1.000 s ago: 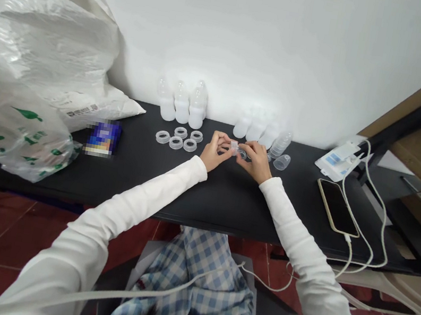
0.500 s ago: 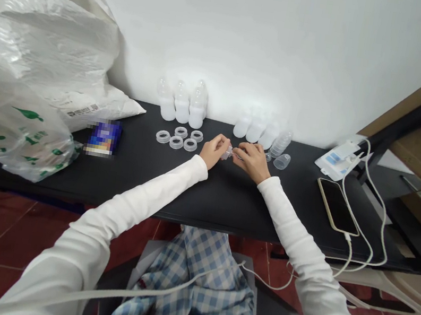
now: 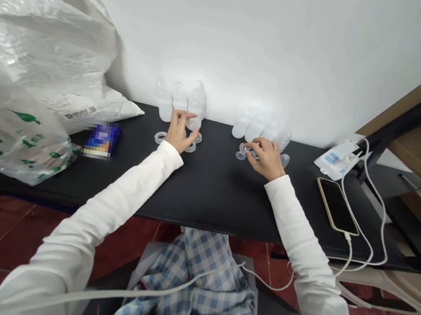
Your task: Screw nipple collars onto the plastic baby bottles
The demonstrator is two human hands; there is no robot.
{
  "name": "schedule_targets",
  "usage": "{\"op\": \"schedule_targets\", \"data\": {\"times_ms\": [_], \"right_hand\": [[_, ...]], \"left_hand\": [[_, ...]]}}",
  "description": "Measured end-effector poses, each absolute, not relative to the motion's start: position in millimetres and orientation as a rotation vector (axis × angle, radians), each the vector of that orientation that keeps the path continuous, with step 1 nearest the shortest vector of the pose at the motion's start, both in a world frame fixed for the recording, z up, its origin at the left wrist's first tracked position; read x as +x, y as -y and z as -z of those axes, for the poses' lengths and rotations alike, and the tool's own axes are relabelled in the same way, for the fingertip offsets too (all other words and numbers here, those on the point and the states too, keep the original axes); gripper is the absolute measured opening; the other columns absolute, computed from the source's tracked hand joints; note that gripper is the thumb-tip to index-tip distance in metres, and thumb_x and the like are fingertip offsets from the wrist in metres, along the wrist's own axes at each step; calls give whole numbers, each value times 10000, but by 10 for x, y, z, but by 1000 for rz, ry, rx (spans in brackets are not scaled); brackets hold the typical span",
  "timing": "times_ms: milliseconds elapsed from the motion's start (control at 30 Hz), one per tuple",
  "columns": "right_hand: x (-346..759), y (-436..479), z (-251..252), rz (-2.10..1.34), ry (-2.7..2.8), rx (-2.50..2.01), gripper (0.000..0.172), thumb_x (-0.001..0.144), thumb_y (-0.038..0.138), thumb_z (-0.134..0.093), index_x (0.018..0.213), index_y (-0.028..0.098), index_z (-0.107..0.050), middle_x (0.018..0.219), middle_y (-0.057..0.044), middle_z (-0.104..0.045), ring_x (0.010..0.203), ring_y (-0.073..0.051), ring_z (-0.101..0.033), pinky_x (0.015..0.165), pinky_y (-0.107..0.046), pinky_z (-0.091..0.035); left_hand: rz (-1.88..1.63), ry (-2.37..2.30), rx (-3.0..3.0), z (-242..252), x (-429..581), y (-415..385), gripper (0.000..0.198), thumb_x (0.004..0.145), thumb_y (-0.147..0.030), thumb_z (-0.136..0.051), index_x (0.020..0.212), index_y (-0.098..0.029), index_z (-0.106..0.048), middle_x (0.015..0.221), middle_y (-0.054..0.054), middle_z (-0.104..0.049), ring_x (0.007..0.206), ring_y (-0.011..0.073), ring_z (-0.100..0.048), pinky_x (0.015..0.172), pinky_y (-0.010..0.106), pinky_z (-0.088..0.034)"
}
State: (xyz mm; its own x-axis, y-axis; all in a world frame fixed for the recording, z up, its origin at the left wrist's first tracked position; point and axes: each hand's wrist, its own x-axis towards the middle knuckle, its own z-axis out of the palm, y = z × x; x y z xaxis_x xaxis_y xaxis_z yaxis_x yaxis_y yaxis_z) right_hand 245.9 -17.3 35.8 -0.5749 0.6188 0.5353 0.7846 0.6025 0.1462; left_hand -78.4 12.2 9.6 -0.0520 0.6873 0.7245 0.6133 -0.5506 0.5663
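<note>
Toward the back of the matte black worktop [image 3: 204,194], small clear plastic fittings [image 3: 241,155] lay under the right hand [image 3: 265,160], its curled fingers [image 3: 254,154] touching them; any grip could not be told. The left hand [image 3: 180,132] hung half-open over round clear plastic rings [image 3: 160,138], just before frosted plastic bottles [image 3: 197,104], with any hold hidden. A gold-edged smartphone [image 3: 337,206] lay well right.

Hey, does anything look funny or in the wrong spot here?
One thing looks a bit odd: a white cable droops down past the edge of the black table and lies across the person's blue checked clothes. It looks out of place because a loose cord there might get snagged.
</note>
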Motion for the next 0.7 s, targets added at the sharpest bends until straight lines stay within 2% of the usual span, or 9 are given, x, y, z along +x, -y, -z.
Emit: {"op": "schedule_targets", "data": {"times_ms": [133, 233, 467, 700], "right_hand": [[2429, 245, -385, 459, 2561, -1135, 277, 917, 192, -554, 1150, 247, -691, 1194, -117, -627, 1030, -276, -546, 885, -410, -366], [2415, 268, -366, 409, 2621, -1209, 297, 860, 167, -608, 1124, 258, -709, 1299, -134, -585, 1114, -311, -517, 931, -449, -361], [2387, 295, -364, 334, 2636, -1270, 329, 842, 115, -572, 1085, 270, -733, 1371, -134, -538, 1223, -339, -460, 987, -505, -344], [2417, 291, -351, 251, 2584, -1283, 329, 813, 145, -607, 1094, 261, -731, 1396, -149, -508, 1278, -365, -434, 1037, -551, -321]], "left_hand": [[-1738, -1745, 2003, -76, -1194, -226, 242, 826, -325, -672, 985, -162, -591, 1210, 159, -492, 1253, 319, -539, 1184, 528, -374], [-1687, -1957, 1832, -61, -1434, -243, 188, 795, -269, -657, 917, -157, -570, 1218, 176, -474, 1297, 346, -512, 1211, 534, -341], [-1302, -2217, 1626, 7, -1547, -217, 165, 683, -197, -655, 788, -189, -528, 1180, 171, -494, 1255, 367, -545, 1196, 513, -391], [-1082, -2243, 1598, -47, -1459, -191, 126, 751, -272, -637, 761, -213, -525, 1112, 128, -566, 1107, 329, -624, 1100, 512, -468]]}}
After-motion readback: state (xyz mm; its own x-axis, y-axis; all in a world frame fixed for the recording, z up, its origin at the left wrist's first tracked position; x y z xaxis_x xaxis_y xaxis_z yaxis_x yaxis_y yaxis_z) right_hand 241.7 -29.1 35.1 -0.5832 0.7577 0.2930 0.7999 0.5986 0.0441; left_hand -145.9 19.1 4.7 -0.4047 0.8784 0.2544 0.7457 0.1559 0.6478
